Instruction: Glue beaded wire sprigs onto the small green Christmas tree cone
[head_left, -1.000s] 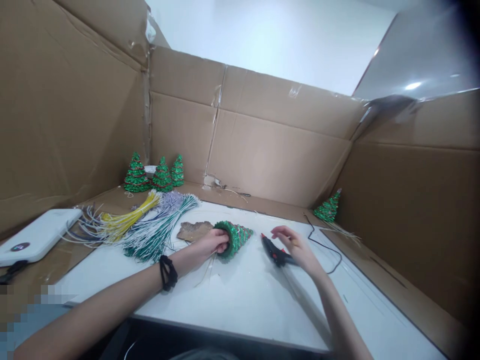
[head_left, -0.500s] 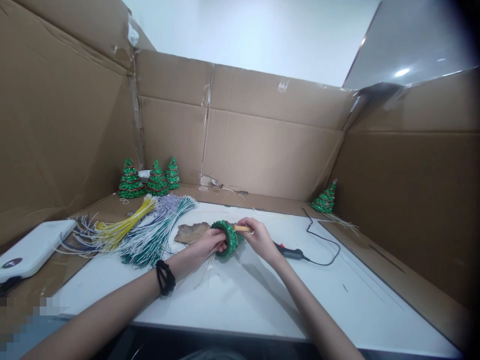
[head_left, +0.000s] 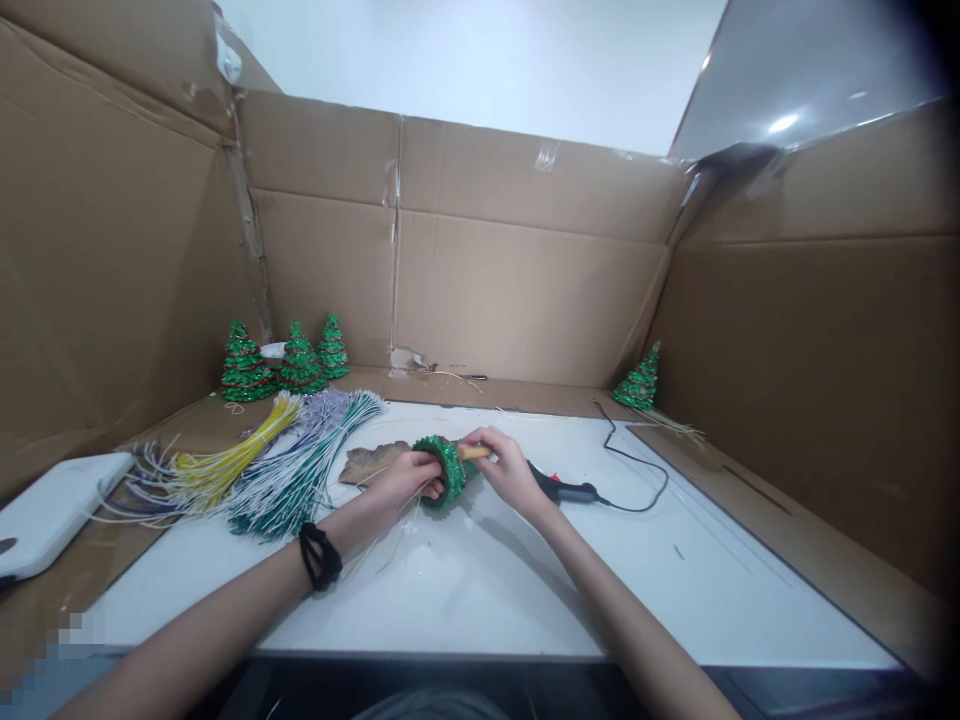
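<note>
A small green tinsel Christmas tree (head_left: 452,472) lies tilted on its side above the white board, its hollow base turned toward my left. My left hand (head_left: 411,478) grips it, with fingers reaching into the open base. My right hand (head_left: 508,468) is closed on a tool with a short light-wood handle (head_left: 474,453), held against the tree's side. The working end of that tool is hidden by the tree. Behind my left hand lies a ragged brown piece (head_left: 369,462), flat on the board.
Bundles of yellow wires (head_left: 251,445) and green-and-white wires (head_left: 311,465) lie left. Three finished-looking trees (head_left: 300,358) stand at the back left, another tree (head_left: 639,380) at right. A black corded tool (head_left: 577,492) is right of my hand. Cardboard walls (head_left: 525,290) surround the white board (head_left: 465,600).
The whole view has shifted slightly, so everything sits a little further left. My hands keep their hold on the tree and the wooden-handled tool, with only small finger movement.
</note>
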